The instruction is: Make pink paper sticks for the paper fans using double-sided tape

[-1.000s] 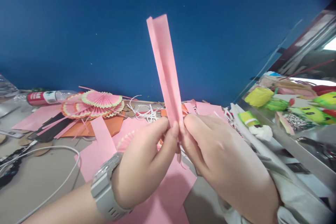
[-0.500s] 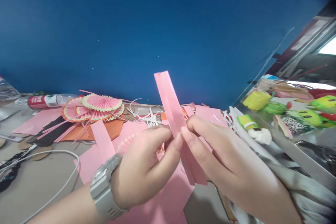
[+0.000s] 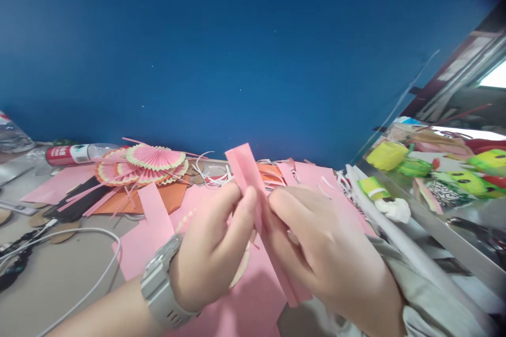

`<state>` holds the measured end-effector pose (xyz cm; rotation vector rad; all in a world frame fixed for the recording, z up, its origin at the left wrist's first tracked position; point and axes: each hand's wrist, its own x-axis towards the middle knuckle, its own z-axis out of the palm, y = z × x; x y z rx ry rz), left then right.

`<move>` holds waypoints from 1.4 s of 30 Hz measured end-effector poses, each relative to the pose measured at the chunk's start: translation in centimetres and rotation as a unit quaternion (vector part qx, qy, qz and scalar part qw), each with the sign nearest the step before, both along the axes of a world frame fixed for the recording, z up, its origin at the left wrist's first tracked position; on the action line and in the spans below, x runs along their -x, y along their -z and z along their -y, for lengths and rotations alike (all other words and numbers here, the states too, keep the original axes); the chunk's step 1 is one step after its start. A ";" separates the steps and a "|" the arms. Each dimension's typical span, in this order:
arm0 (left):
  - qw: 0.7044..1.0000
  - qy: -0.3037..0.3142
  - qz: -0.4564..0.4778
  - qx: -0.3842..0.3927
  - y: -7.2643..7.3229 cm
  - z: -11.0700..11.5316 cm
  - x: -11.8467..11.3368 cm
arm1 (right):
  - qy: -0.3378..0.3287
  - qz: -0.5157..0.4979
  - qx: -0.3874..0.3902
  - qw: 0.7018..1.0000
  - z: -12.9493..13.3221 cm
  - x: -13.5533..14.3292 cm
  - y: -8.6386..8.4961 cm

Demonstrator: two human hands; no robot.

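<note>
A long folded strip of pink paper [image 3: 245,166] slants between my two hands, its upper end pointing away from me. My left hand [image 3: 215,245], with a grey watch at the wrist, pinches the strip's left edge between thumb and fingers. On the other side my right hand [image 3: 320,247] grips the strip with curled fingers; its thumb is partly hidden. Below the hands lie larger sheets of pink paper [image 3: 253,295]. Part of a pale-edged pleated piece shows behind my left hand.
Pink pleated paper fans [image 3: 156,158] rest on orange paper [image 3: 176,197] at the left, beside a red-labelled bottle [image 3: 67,155]. A white cable [image 3: 114,253] curves across the left. At right, a metal-edged tray [image 3: 438,231] holds yellow-green items. A blue panel [image 3: 237,52] stands behind.
The paper strip has moved lower, toward me. My left hand has shifted slightly left along its edge, and my right fingers have curled more around it.
</note>
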<state>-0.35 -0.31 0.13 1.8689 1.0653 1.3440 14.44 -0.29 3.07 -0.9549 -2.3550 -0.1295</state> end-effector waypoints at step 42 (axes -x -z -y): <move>0.882 0.348 0.158 0.276 -1.2 0.3 0.1 | -0.129 -0.275 0.386 0.871 -1.8 -2.4 -1.0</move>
